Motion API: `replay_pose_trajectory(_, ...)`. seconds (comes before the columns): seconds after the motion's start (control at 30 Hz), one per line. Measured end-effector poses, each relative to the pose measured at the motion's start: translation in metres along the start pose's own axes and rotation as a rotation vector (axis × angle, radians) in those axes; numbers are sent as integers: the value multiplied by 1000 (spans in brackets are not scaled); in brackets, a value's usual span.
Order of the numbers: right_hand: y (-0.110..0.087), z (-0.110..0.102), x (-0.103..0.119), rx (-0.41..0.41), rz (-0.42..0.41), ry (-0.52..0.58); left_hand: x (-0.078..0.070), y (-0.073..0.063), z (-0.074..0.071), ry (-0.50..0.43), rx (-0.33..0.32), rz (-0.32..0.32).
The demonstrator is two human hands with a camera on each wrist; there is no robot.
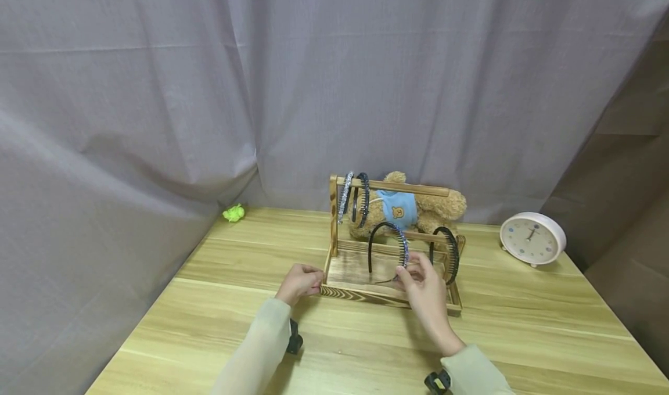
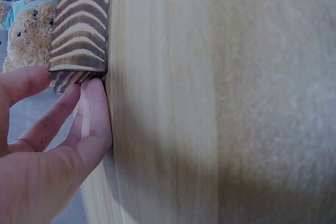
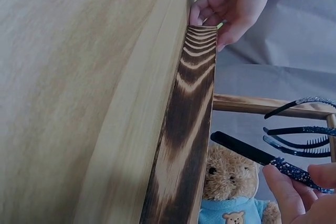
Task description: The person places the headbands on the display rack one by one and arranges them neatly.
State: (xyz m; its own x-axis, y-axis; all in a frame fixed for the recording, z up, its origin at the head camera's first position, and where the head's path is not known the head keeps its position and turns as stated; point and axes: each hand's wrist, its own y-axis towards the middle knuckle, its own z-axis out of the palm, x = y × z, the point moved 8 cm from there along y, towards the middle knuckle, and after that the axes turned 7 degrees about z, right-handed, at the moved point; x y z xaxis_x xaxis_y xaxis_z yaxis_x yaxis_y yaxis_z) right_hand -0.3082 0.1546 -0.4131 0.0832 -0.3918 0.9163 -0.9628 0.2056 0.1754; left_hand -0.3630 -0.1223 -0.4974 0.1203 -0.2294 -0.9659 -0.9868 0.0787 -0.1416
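Note:
A wooden rack (image 1: 360, 294) with a tray base, a high bar and a lower bar stands on the table. At its front left corner my left hand (image 1: 300, 282) holds the tray's end, thumb and fingertips against the wood. My right hand (image 1: 425, 290) pinches a dark toothed headband (image 1: 403, 247) with blue-purple glitter by one side, over the tray. In the right wrist view the held headband (image 3: 286, 168) shows a plain black tip. A silver glitter headband (image 1: 344, 200) and dark headbands (image 1: 364, 200) hang from the high bar; a black toothed headband (image 1: 453, 258) hangs on the lower bar.
A teddy bear (image 1: 399, 209) in a blue shirt lies behind the rack. To the right stands a white clock (image 1: 533, 238). A small bright green object (image 1: 233, 212) sits near the back left edge of the table (image 1: 340, 354). Grey curtain (image 1: 392, 81) hangs behind.

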Motion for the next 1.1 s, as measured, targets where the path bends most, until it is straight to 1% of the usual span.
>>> replay_pose_trajectory(0.17,1,-3,-1,-25,-15,-36,0,1,0,-10,1,-4)
replay_pose_trajectory(0.33,2,-6,-1,-44,-28,-52,1,2,-1,-10,4,8)
replay_pose_trajectory(0.53,3,-9,-4,-47,-15,-31,1,2,0,-9,9,11)
replay_pose_trajectory(0.7,3,-12,-4,-56,-14,-37,1,2,0,-15,2,3)
replay_pose_trajectory(1.1,6,-21,-11,-73,-8,-47,2,2,1,-16,2,6)
